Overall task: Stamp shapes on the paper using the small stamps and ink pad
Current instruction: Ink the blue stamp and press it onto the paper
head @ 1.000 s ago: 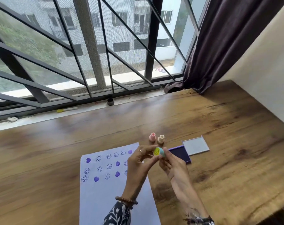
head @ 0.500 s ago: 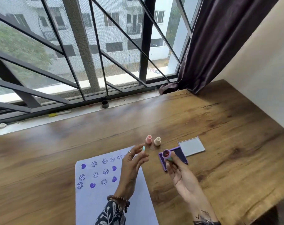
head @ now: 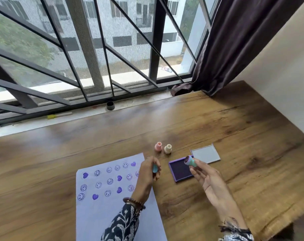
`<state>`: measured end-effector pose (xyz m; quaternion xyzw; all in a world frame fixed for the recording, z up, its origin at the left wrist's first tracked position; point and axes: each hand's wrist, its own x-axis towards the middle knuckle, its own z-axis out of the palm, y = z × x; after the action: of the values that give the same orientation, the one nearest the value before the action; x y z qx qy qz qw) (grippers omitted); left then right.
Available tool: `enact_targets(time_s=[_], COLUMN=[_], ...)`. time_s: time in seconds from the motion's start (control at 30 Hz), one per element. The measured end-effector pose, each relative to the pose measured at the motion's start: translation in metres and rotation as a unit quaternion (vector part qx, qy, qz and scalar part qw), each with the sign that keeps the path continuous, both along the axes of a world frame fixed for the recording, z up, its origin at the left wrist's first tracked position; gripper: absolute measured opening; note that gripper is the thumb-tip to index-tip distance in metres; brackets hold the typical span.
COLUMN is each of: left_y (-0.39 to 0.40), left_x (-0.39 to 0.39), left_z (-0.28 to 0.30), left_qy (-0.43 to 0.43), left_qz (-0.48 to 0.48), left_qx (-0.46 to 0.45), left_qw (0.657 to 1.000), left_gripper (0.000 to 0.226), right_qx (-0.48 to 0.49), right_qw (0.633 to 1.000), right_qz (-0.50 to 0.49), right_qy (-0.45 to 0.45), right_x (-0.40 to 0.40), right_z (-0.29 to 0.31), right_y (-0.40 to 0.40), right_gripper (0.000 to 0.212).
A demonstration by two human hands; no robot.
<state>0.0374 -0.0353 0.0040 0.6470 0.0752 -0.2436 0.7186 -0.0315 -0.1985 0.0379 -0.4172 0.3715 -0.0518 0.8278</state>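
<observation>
A white paper [head: 113, 211] lies on the wooden table, printed with purple smileys and hearts in its upper part. My right hand [head: 205, 178] holds a small teal stamp [head: 189, 160] by its body, inked face tilted up, just above the open purple ink pad [head: 179, 170]. My left hand [head: 148, 173] hovers over the paper's right edge, fingers closed on a small teal cap [head: 154, 168]. A pink stamp [head: 158, 146] and a cream stamp [head: 168, 149] stand upright behind the pad.
The ink pad's grey lid [head: 206, 153] lies flat to the right of the pad. The wooden table [head: 252, 162] runs to a window sill with a small black cap [head: 110, 105] and a yellow-tipped pen [head: 58, 116]. A dark curtain [head: 243, 40] hangs at the back right.
My hands held the stamp together, then pulled apart: the left took off the teal cap and moved over the paper, the right carried the uncapped stamp to above the ink pad.
</observation>
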Motion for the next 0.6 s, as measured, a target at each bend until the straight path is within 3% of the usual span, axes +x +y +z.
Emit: enact_targets(time_s=[0.1, 0.37, 0.5, 0.6], left_y=[-0.005, -0.016, -0.019, -0.02], left_x=[0.002, 0.001, 0.003, 0.005], left_z=[-0.001, -0.005, -0.004, -0.007], left_qy=[-0.016, -0.011, 0.007, 0.004], left_qz=[-0.041, -0.071, -0.095, -0.103], left_qx=[0.042, 0.136, 0.091, 0.093], left_qw=[0.998, 0.988, 0.991, 0.99], left_gripper=[0.041, 0.008, 0.02, 0.031], right_qx=[-0.024, -0.294, -0.413, -0.434], right_qw=[1.0, 0.948, 0.892, 0.879], right_qz=[0.006, 0.081, 0.13, 0.139], right_qy=[0.015, 0.093, 0.133, 0.14], right_x=[0.001, 0.009, 0.022, 0.027], right_z=[-0.002, -0.008, -0.008, -0.011], right_y=[0.0, 0.01, 0.016, 0.014], right_gripper=[0.013, 0.012, 0.007, 0.008])
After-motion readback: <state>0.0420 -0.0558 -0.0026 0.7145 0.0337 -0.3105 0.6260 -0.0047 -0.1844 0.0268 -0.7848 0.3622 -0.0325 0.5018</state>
